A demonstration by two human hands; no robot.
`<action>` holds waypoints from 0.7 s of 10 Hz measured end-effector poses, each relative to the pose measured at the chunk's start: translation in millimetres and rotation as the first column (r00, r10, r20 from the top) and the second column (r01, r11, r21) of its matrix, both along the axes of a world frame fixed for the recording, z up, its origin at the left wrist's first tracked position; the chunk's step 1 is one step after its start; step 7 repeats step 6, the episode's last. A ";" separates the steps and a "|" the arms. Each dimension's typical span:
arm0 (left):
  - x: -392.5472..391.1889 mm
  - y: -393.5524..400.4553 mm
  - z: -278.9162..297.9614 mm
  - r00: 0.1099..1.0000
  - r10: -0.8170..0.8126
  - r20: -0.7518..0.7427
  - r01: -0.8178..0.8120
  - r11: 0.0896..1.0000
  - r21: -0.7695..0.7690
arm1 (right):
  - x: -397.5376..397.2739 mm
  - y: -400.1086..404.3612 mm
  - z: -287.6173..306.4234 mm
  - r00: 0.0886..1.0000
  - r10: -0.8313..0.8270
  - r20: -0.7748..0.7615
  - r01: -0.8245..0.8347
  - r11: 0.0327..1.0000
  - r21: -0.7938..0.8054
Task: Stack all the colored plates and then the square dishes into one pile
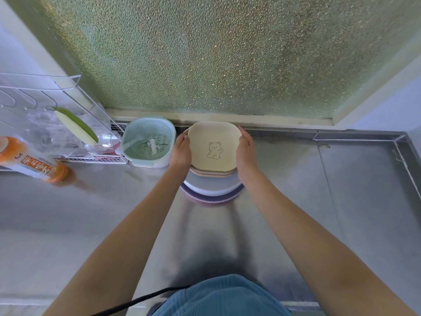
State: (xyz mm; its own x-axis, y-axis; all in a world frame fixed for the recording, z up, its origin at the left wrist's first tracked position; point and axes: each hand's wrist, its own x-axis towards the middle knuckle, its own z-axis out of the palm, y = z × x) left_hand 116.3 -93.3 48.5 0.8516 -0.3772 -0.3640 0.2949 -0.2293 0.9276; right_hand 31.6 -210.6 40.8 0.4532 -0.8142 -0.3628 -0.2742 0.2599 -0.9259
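Brushed steel counter (296, 201) stretches below a frosted pebbled window. At twelve o'clock from you sits the pile: round pastel plates (211, 190) underneath, thin square dishes (213, 172) on them, a cream square dish with a bear drawing (214, 145) on top. Your left hand (181, 152) and right hand (247, 153) clasp that stack's opposite edges. A mint colander basket (149, 142) stands at nine o'clock of it.
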 end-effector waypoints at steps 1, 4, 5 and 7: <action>13.7 -3.5 1.9 0.999 -0.027 0.019 0.026 0.999 0.039 | 2.5 -10.0 4.0 0.999 0.036 -0.006 -0.036 0.999 -0.018; 10.1 -11.1 -6.1 0.995 -0.020 0.099 0.008 0.993 0.118 | 11.4 -8.5 -7.4 0.981 0.074 -0.177 -0.096 0.988 -0.118; 10.0 -13.0 -5.5 0.996 -0.018 0.088 0.008 0.992 0.123 | 12.3 -7.8 -8.3 0.981 0.088 -0.173 -0.111 0.986 -0.125; 4.9 -5.1 2.6 0.972 -0.057 0.227 0.011 0.980 0.199 | 6.6 -8.7 6.1 0.986 0.085 -0.144 -0.100 0.990 -0.100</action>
